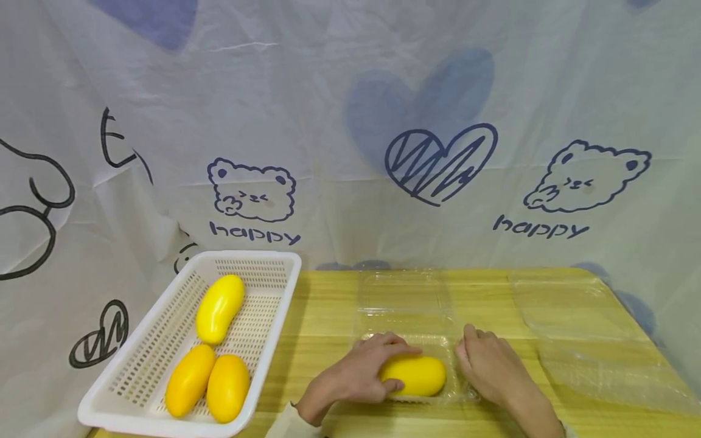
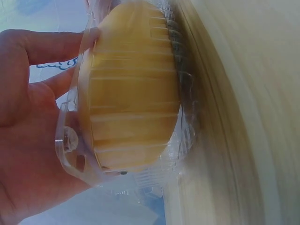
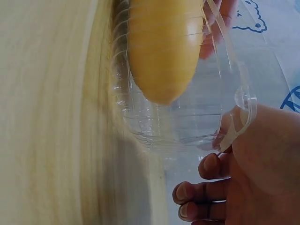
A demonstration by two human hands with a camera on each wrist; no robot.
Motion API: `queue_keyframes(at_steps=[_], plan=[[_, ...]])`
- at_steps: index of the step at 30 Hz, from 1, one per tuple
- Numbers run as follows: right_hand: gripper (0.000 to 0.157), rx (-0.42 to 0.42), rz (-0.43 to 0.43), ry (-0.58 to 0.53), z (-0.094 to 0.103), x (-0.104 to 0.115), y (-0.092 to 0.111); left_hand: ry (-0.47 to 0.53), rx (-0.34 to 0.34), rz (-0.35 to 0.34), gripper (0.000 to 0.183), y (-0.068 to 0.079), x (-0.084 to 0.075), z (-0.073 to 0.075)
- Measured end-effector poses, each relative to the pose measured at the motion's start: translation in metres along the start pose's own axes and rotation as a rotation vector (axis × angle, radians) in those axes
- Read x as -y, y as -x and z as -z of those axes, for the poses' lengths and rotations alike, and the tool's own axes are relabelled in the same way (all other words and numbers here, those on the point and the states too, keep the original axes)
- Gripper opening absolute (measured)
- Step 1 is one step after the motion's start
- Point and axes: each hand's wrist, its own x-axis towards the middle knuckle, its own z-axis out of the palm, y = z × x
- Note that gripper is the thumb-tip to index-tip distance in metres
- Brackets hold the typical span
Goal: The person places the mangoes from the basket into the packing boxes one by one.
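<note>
A yellow mango [image 1: 420, 376] lies on its side in the base of a clear plastic clamshell box [image 3: 187, 124], whose lid [image 1: 404, 295] is folded back away from me. My left hand [image 1: 364, 368] holds the mango's left end, the thumb at its near side and the fingers over the top. At the box's right edge is my right hand [image 1: 490, 365], its fingers curled and pinching the rim by the corner. Through the ribbed plastic wall, the left wrist view shows the mango [image 2: 133, 89] close up.
On the left stands a white perforated basket [image 1: 292, 286] with three yellow mangoes [image 1: 220, 309] in it. More clear plastic boxes [image 1: 591, 334] lie at the right of the wooden table [image 1: 323, 310]. A printed cloth [image 1: 339, 201] hangs behind the table.
</note>
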Motion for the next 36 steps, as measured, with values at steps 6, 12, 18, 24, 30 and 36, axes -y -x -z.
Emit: queue_keyframes(at_steps=[6, 12, 18, 24, 30, 36], plan=[[0.025, -0.018, 0.009, 0.015, -0.001, -0.001, -0.001, 0.018, -0.009, -0.021, 0.048, 0.000, 0.001, 0.000], [0.025, -0.044, 0.030, 0.044, -0.002, 0.000, -0.001, 0.050, 0.012, -0.006, 0.048, 0.002, 0.004, 0.003], [0.025, -0.048, 0.028, 0.075, -0.002, 0.000, -0.001, 0.073, 0.024, 0.016, 0.049, 0.002, 0.004, 0.004], [0.026, -0.024, 0.006, 0.066, -0.003, -0.001, 0.001, 0.091, 0.027, -0.001, 0.047, 0.003, 0.004, 0.005], [0.029, -0.051, 0.019, 0.061, -0.004, -0.002, 0.002, 0.113, 0.034, 0.010, 0.044, 0.007, 0.003, 0.012], [0.031, -0.089, 0.046, 0.067, -0.003, -0.001, 0.000, 0.099, -0.008, 0.038, 0.043, 0.011, 0.000, 0.025]])
